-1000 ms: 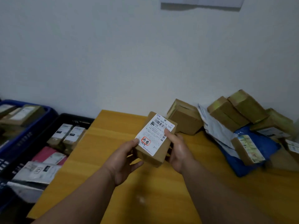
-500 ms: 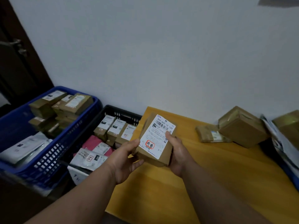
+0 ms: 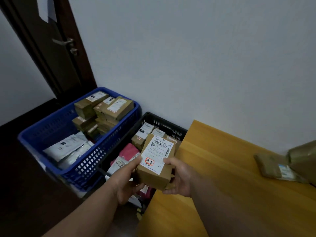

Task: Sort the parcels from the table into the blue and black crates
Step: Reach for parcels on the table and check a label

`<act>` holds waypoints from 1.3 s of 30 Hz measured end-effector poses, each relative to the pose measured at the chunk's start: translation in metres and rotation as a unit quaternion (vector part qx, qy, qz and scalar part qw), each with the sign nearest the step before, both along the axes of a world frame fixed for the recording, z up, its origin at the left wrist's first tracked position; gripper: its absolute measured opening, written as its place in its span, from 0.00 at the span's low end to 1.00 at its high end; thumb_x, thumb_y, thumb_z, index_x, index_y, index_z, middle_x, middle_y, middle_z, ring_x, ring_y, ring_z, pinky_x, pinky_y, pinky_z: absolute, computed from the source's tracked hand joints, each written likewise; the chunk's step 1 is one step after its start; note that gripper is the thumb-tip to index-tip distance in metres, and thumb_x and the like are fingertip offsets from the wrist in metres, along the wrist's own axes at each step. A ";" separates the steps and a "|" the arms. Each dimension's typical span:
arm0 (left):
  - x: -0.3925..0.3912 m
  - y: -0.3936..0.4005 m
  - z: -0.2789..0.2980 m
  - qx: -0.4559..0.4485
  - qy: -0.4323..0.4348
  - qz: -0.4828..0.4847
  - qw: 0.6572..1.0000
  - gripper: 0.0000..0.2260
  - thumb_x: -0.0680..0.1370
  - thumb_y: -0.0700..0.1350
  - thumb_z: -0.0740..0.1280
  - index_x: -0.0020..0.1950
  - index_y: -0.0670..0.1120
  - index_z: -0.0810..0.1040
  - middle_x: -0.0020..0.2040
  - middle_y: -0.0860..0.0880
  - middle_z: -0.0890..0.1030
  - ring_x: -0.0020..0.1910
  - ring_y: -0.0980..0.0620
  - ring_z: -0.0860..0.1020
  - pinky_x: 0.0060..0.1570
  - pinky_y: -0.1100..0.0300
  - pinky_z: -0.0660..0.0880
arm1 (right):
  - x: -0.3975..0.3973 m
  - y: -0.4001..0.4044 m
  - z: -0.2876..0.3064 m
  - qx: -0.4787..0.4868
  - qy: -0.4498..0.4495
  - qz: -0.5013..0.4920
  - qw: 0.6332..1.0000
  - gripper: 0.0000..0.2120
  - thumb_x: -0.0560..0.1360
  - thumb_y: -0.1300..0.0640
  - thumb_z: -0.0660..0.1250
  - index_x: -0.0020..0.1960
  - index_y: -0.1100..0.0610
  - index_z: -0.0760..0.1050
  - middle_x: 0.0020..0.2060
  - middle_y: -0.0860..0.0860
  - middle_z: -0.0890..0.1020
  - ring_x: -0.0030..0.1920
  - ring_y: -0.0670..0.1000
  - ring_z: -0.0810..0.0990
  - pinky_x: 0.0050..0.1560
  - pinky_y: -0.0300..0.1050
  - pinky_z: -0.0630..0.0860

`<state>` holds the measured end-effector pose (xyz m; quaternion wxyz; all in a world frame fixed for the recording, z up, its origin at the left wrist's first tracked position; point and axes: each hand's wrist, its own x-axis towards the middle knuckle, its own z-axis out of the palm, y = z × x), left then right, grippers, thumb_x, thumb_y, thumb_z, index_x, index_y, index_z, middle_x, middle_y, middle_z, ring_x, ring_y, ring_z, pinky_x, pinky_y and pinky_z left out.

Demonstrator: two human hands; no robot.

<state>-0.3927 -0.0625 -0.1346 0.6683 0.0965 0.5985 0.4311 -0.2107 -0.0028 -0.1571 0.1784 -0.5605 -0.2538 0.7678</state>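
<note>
A small brown cardboard parcel point(image 3: 154, 175) with a white shipping label and a red-circled mark is held up between both hands. My left hand point(image 3: 127, 183) grips its left side, thumb on the label. My right hand point(image 3: 179, 178) grips its right side, thumb on the label's lower corner. The parcel hangs over the table's left edge, above the black crate point(image 3: 153, 119). The blue crate point(image 3: 82, 168) stands left of the black one, stacked with brown boxes and white bags. The black crate holds small boxes, a pink bag and white bags.
The yellow wooden table point(image 3: 222, 168) fills the lower right. A flat brown parcel point(image 3: 271, 166) and a larger box point(image 3: 304, 159) lie at its right edge. A dark door point(image 3: 56, 53) with a metal handle stands behind the blue crate. The white wall runs behind everything.
The view has swung left from the parcel pile toward the crates. Both hands carried the parcel left, from over the table to over its left edge and the black crate.
</note>
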 end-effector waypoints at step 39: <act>-0.199 0.191 -0.105 -0.152 0.075 -0.170 0.971 0.17 0.75 0.56 0.70 0.55 0.45 0.81 0.51 0.42 0.84 0.53 0.42 0.80 0.54 0.46 0.78 | -0.191 0.117 -0.092 -0.114 -0.045 -0.136 0.983 0.21 0.70 0.45 0.72 0.61 0.49 0.76 0.55 0.52 0.82 0.55 0.57 0.80 0.44 0.54 0.78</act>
